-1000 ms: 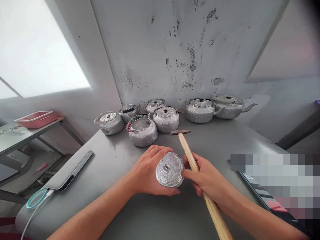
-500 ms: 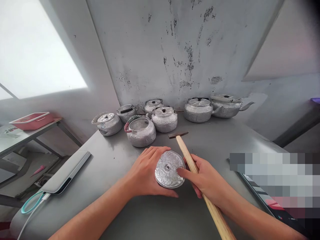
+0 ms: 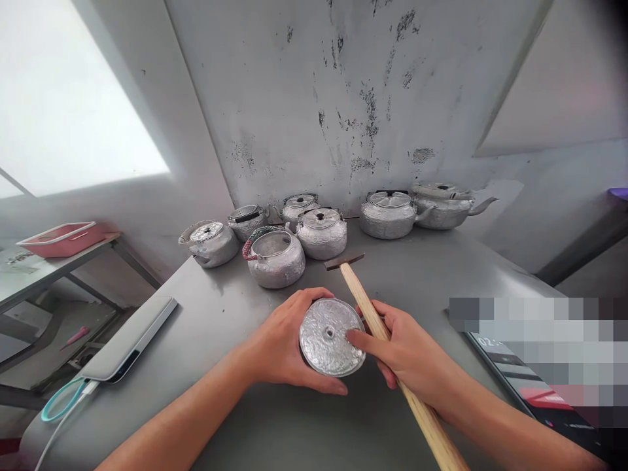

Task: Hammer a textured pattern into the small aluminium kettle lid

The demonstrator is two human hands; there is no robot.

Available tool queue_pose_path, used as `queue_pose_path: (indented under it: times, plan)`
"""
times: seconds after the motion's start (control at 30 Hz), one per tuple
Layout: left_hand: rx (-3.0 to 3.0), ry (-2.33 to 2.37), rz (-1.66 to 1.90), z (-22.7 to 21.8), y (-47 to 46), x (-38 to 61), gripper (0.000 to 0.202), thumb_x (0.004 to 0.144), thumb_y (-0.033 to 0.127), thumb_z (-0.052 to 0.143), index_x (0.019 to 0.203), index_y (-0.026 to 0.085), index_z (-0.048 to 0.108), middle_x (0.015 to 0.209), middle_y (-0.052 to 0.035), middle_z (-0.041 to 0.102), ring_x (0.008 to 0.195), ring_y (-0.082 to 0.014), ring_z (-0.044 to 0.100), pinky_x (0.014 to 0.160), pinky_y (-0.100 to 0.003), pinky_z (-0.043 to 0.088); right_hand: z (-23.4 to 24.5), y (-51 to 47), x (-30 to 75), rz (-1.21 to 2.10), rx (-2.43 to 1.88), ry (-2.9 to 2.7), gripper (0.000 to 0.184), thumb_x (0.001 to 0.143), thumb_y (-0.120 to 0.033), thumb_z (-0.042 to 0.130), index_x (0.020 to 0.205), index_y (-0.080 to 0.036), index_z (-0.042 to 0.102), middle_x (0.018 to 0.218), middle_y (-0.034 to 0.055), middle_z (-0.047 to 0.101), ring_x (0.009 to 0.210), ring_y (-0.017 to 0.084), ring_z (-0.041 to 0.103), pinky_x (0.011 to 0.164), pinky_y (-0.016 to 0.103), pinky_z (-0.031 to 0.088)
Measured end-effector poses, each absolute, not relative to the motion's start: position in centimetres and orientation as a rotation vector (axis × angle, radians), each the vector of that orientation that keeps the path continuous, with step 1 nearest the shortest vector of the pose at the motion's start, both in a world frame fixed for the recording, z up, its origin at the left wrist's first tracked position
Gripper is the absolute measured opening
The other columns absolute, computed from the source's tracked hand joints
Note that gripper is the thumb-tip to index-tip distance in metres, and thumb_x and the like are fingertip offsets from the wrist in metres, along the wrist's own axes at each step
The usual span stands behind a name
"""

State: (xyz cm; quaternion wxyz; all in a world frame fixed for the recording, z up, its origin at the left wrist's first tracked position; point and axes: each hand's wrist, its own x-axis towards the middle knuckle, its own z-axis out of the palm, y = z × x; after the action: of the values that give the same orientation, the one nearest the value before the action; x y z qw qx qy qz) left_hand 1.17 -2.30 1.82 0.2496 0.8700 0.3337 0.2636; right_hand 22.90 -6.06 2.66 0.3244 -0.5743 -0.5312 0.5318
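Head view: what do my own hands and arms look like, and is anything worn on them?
The left hand and right hand are ungloved, with no ring or watch showing. The left forearm and right forearm are sleeveless as far as visible, without cables or markings.

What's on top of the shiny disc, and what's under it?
On top of the disc is the thumb of the right grip, beside a small mark in the middle. The disc covers whatever is underneath.
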Motion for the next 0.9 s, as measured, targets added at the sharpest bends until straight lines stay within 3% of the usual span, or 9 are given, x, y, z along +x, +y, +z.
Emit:
queue_pose_path:
  times: [0.17,0.5,0.63,0.73,0.83,0.9]
  plan:
    - [2.412,0.884,0.71,1.8,-2.4,1.2,0.107,0.054,0.059,0.088,0.144,0.031,0.036,0.139,-0.005,0.055,0.123,-0.0278,0.054,0.108,-0.038,0.04,2.9,-6.1,22.9,1.424,-1.483,-1.396,0.023,0.084,-0.033,0.067,0.096,-0.021,0.052,0.04,-0.0141,0.04,0.033,0.006,0.039,0.038,0.019,0.03]
    - [2.435,0.878,0.931,1.9,-2.4,1.6,0.102,0.044,0.061,0.09,0.132,0.025,0.052,0.109,-0.0028,0.068,0.093,-0.0217,0.063,0.092,-0.034,0.049,2.9,-6.3,23.0,1.466,-1.375,-1.344,0.033,0.079,-0.028,0.069,0.105,-0.019,0.05,0.036,-0.0146,0.044,0.035,0.006,0.036,0.041,0.019,0.034]
    - [2.416,0.87,0.976,1.8,-2.4,1.5,0.102,0.043,0.06,0.09,0.132,0.025,0.054,0.108,-0.0033,0.068,0.091,-0.022,0.062,0.091,-0.035,0.049,3.2,-6.5,23.0,1.473,-1.378,-1.338,0.033,0.081,-0.03,0.069,0.107,-0.019,0.05,0.036,-0.014,0.045,0.035,0.006,0.037,0.041,0.019,0.034]
    - [2.378,0.879,0.911,2.0,-2.2,1.4,0.103,0.044,0.06,0.09,0.133,0.023,0.054,0.117,-0.0065,0.065,0.101,-0.0249,0.061,0.097,-0.036,0.047,3.4,-6.5,22.9,1.488,-1.422,-1.318,0.033,0.083,-0.035,0.069,0.106,-0.019,0.052,0.036,-0.014,0.043,0.034,0.006,0.034,0.04,0.019,0.032]
    - [2.282,0.911,0.862,2.1,-1.8,1.2,0.1,0.043,0.061,0.09,0.13,0.022,0.059,0.124,-0.0098,0.059,0.114,-0.03,0.056,0.103,-0.039,0.044,3.7,-6.5,23.0,1.513,-1.44,-1.318,0.036,0.085,-0.05,0.065,0.101,-0.019,0.056,0.036,-0.0133,0.039,0.033,0.007,0.031,0.037,0.02,0.03]
    - [2.081,0.911,0.843,2.0,-1.5,1.0,0.086,0.057,0.068,0.081,0.127,0.021,0.063,0.121,-0.0103,0.061,0.11,-0.0294,0.057,0.098,-0.04,0.045,3.9,-6.6,23.0,1.489,-1.447,-1.327,0.042,0.086,-0.06,0.059,0.097,-0.02,0.06,0.036,-0.0122,0.038,0.033,0.008,0.032,0.037,0.021,0.031]
